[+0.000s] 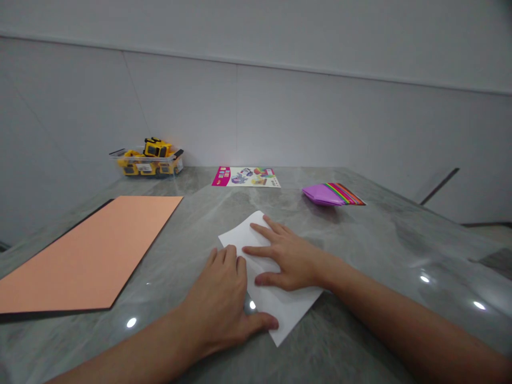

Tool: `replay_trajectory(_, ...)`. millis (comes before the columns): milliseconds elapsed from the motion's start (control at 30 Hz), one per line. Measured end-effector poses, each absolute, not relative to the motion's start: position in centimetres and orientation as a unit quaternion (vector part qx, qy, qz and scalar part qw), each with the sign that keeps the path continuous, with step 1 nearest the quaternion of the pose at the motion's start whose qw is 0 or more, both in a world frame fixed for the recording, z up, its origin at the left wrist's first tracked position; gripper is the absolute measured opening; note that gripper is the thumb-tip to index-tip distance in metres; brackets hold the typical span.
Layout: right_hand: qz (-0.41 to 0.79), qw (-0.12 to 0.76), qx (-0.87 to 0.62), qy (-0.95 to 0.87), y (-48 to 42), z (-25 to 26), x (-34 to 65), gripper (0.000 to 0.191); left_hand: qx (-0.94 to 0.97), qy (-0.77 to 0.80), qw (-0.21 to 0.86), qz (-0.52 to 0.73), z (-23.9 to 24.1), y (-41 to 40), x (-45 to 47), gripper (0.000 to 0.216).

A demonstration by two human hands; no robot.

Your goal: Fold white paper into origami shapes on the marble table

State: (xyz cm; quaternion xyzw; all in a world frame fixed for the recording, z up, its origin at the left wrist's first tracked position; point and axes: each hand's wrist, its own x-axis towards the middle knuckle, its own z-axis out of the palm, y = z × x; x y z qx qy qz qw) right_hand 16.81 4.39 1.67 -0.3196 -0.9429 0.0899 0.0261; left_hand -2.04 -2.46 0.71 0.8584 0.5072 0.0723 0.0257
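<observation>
Pressing a sheet of white paper (296,306) onto the grey marbled table (188,234), setting it aslant just ahead of the body and pointing one corner this way. Spreading the right hand (294,258) wide across its upper part, palm down, fanning the fingers out and gripping nothing. Laying the left hand (222,296) along the left edge — bending the fingers there, stretching the thumb over the paper close to that near corner, not clenching. Seeing a large orange sheet (92,245) farther left, apart from both hands. Finding, at the back, a clear plastic box (180,164) of yellow toy vehicles (158,148), a magenta-and-white printed booklet (246,177) and — beyond the right hand — a purple packet (322,194) with a rainbow-striped end.
</observation>
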Motion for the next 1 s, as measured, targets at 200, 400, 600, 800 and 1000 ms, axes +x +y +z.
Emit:
replay_trajectory(200, 0.081, 0.016, -0.323, -0.943, 4.4, 1.7, 16.7, 0.070, 0.844, 0.533, 0.056, -0.007, 1.9, -2.1, -1.0, 0.110)
replay_trajectory(400, 0.051, 0.011, -0.321, -0.945, 4.3, 1.1, 16.8, 0.072, 0.866, 0.491, 0.063, -0.071, 3.1, -0.8, 0.1, 0.096)
replay_trajectory(600, 0.030, 0.027, -0.316, -0.948, 4.3, -0.3, 17.0, 0.069, 0.848, 0.505, 0.082, -0.140, 4.8, -0.5, 1.9, 0.085)
replay_trajectory(800, 0.059, 0.035, -0.322, -0.944, 4.4, -0.9, 17.1, 0.075, 0.852, 0.496, 0.064, -0.155, 5.1, -0.6, 1.9, 0.085)
replay_trajectory(1000, 0.065, 0.026, -0.311, -0.948, 5.2, -1.7, 17.2, 0.073, 0.824, 0.506, 0.110, -0.230, 5.9, 0.5, 4.0, 0.093)
